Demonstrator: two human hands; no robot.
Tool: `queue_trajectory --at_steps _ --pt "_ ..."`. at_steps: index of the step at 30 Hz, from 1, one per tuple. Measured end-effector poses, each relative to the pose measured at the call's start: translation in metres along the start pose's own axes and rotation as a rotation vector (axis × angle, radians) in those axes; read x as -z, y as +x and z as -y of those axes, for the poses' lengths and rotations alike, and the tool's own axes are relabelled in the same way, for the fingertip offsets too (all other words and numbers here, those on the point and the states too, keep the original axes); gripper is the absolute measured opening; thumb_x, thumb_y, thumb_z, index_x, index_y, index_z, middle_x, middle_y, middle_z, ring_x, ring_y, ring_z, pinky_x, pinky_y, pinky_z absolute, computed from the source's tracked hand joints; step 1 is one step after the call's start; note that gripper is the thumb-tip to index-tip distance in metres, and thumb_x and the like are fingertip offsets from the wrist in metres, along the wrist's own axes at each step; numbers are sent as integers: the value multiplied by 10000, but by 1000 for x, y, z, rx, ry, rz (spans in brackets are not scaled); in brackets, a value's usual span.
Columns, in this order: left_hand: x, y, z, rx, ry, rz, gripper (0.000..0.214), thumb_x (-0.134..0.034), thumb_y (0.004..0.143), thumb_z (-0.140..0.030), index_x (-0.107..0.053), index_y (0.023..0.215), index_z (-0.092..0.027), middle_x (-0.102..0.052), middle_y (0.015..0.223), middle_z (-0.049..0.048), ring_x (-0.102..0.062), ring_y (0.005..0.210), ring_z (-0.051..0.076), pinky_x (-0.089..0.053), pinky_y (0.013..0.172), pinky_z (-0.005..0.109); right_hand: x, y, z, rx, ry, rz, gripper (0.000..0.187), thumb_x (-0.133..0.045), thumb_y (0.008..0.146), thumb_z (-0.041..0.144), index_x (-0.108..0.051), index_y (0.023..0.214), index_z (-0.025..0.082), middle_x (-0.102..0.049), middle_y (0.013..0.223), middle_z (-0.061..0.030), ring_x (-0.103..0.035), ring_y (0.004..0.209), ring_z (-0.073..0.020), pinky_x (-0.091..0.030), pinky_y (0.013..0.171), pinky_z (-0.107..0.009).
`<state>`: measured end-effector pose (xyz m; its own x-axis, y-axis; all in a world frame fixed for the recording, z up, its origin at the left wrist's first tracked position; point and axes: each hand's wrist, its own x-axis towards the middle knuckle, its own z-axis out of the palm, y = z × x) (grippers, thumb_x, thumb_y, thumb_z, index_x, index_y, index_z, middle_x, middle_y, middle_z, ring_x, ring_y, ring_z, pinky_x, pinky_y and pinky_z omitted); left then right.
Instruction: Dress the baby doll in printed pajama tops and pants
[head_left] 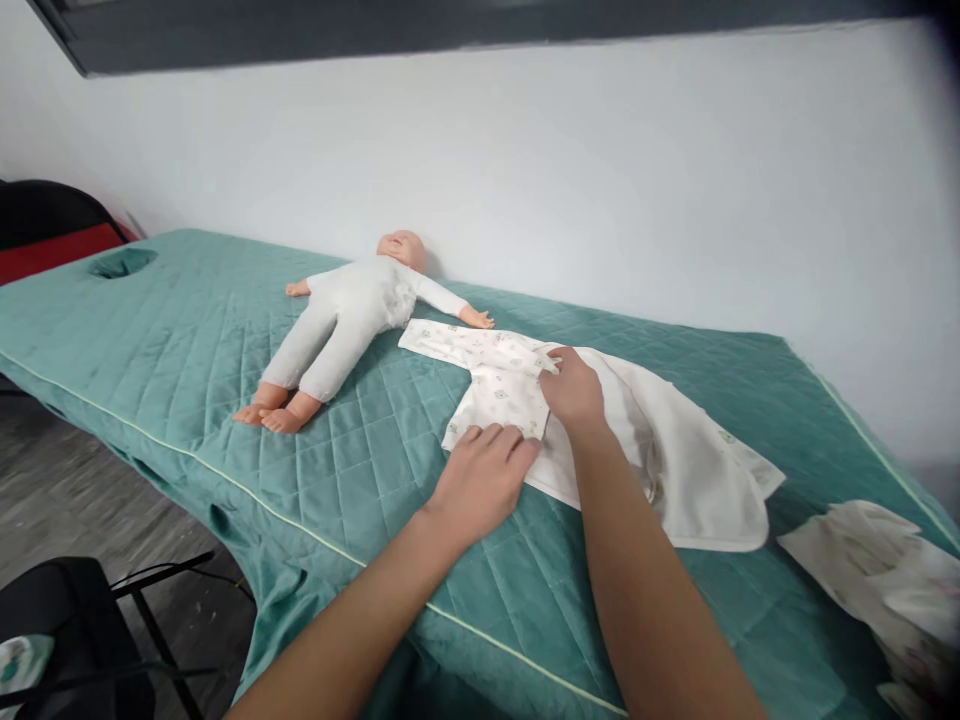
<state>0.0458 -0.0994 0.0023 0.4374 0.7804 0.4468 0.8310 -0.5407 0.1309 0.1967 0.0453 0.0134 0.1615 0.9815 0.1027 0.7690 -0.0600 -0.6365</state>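
Along the white wall (pixel 525 180): a long bed (pixel 172 320) is set lengthwise, dressed in a green quilted cover (pixel 525 600). The cover is stitched in diamonds, edged with pale piping (pixel 200 457), and left in loose folds at the near side.
Oval opening (pixel 124 263): cut through the bed's left end.
Dark panel (pixel 450 25): run across the upper wall, cropped by the view.
Floor (pixel 45 480): grey, wood-grained, exposed at lower left.
Seating: a black-and-red chair (pixel 56 240) is seen beyond the bed's left end; a black seat (pixel 67 610) is partly caught at lower left.
Doll (pixel 367 290): laid on its back in a white suit, head near the wall, arms spread, bare feet pointed toward the near edge.
Printed garment (pixel 499 395): spread mid-bed, right of the doll, one sleeve end just beside its outstretched arm. Plain white cloth (pixel 712 480) is continued rightward; whether one piece, cannot be told.
Left hand (pixel 484 480): laid palm down at the garment's lower edge, fingers bent; whether fabric is pinched cannot be told.
Right hand (pixel 574 390): closed narrowly on the garment's upper right part, fabric bunched at the fingertips.
Crumpled cloth (pixel 885 580): heaped at the bed's right end, partly cropped.
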Motion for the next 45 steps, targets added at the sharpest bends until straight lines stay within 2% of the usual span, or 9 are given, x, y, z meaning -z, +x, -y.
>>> queue_trajectory --at_steps 4,8,11,16,21,32,38,41,45 --pt "-2 -4 12 314 -346 -256 202 -400 1009 -219 -568 1120 -243 -647 1036 63 -628 950 190 -515 822 338 1 4 -1 -24 260 33 387 -599 778 318 -657 1141 196 -728 999 -99 -665 968 -278 -516 897 -428" --pt "-1 -9 31 810 -419 -722 168 -406 1002 -247 -509 1131 -221 -573 1136 96 -575 1070 202 -509 926 370 -6 3 8 165 641 214 568 -523 897 439 -464 1436 267 -666 1330 -71 -646 1168 -221 -532 950 -384" --pt "0 -10 35 855 -296 -833 230 -465 949 -183 -496 1176 -197 -472 1317 137 -474 1264 234 -437 1059 421 -18 0 13 292 595 276 576 -567 890 412 -487 1436 246 -540 1497 -87 -509 1370 -226 -414 1124 -411" --pt "-4 -4 24 501 -175 -527 213 -454 925 -122 -538 1110 -185 -611 1175 114 -549 1165 245 -438 1015 429 -29 -7 15 466 106 255 595 -499 944 362 -439 1497 151 -424 1583 -135 -366 1478 -245 -245 1230 -422" --pt "-9 4 17 560 8 -101 178 -441 952 -184 -597 1037 -192 -687 979 85 -620 963 273 -447 841 429 -32 -12 19 497 -259 240 609 -328 1023 443 -342 1555 147 -267 1659 -134 -216 1543 -264 -154 1239 -492" --pt "-6 5 18 515 21 -18 170 -462 940 -173 -627 965 -207 -710 974 75 -631 965 250 -426 839 386 -22 -18 21 482 -406 350 730 -277 1014 562 -234 1599 127 -109 1690 -137 -84 1569 -284 -91 1241 -538" --pt "-7 3 17 434 -11 -66 195 -448 949 -177 -631 1008 -209 -717 952 73 -635 948 240 -431 827 369 45 -47 -24 561 92 568 620 -512 932 589 -538 1435 227 -452 1573 -90 -377 1478 -246 -252 1228 -437" --pt "-8 3 17 433 -3 -68 205 -445 945 -182 -634 1021 -206 -715 943 75 -641 922 240 -438 802 360 97 -40 -68 333 389 208 489 -519 916 517 -630 1269 197 -681 1314 -105 -633 1211 -228 -457 1071 -411" --pt "-9 4 16 463 3 -36 221 -443 951 -205 -640 1052 -206 -724 945 71 -656 912 235 -443 791 347 146 -20 -125 -147 21 -173 391 -635 797 408 -676 1107 173 -723 1144 -167 -666 1069 -322 -483 930 -487"
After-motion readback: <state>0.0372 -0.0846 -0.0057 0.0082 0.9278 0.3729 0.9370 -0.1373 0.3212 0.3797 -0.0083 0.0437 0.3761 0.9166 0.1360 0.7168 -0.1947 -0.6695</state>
